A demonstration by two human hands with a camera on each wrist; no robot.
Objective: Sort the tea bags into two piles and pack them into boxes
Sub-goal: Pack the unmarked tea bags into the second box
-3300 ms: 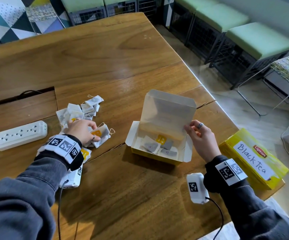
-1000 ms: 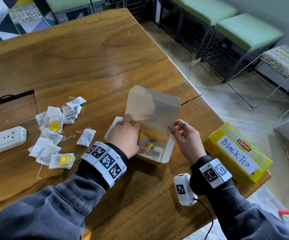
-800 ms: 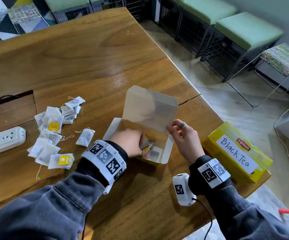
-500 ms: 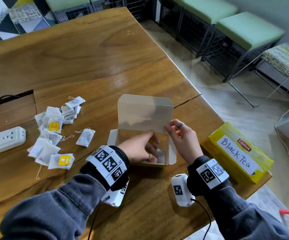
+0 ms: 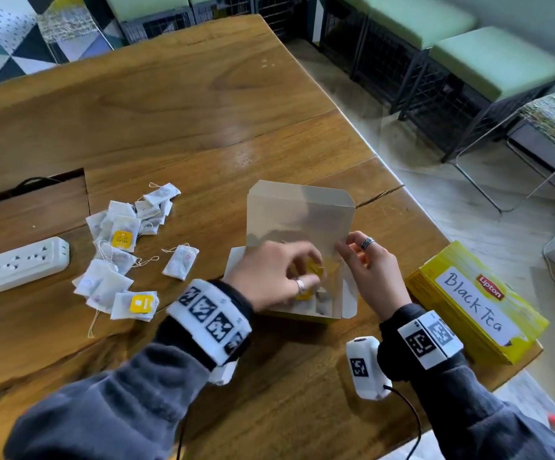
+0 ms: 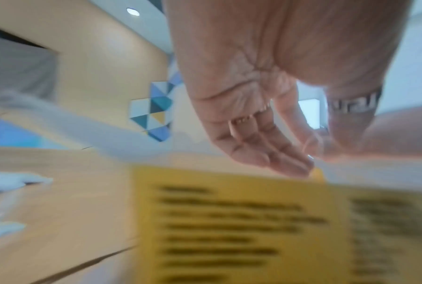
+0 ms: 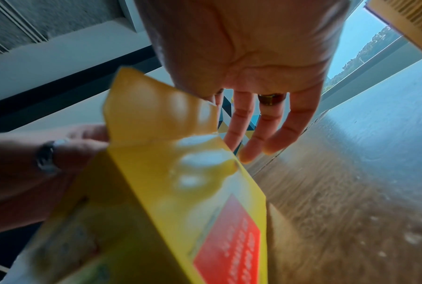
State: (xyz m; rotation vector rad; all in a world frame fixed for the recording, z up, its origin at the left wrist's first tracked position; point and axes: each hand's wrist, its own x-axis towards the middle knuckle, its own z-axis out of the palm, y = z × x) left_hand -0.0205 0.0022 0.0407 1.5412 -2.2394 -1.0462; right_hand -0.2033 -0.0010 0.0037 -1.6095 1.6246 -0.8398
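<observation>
While the right hand [image 5: 371, 273] steadies the open box [image 5: 297, 260] by pinching the right edge of its raised lid [image 5: 299, 214] between thumb and forefinger, its other fingers loosely spread in the right wrist view, the left hand [image 5: 274, 277] reaches down into the box from the near side, presumably so the lid stays clear of the opening as bags go in. That left hand is blurred; its fingers are bent over the box's inside near a yellow tag [image 5: 314, 270], but whether they grip a bag or have let it go I cannot tell, and the left wrist view shows only half-curled fingers above the box's printed yellow side. A few tea bags lie on the box floor just beneath the hand. To the right, close to the table's edge, a second yellow box [image 5: 475, 303] labelled "Black Tea" lies closed, which I take to mean one pile is already packed or waiting its turn. Left of the open box the unsorted tea bags [image 5: 120, 254] sit in a loose heap on the wooden table [image 5: 203, 104], one bag [image 5: 181, 265] apart from the rest and nearest the box, within easy reach of the left hand. Beyond the heap lies a white power strip [image 5: 17, 265]. Packing looks well short of done.
</observation>
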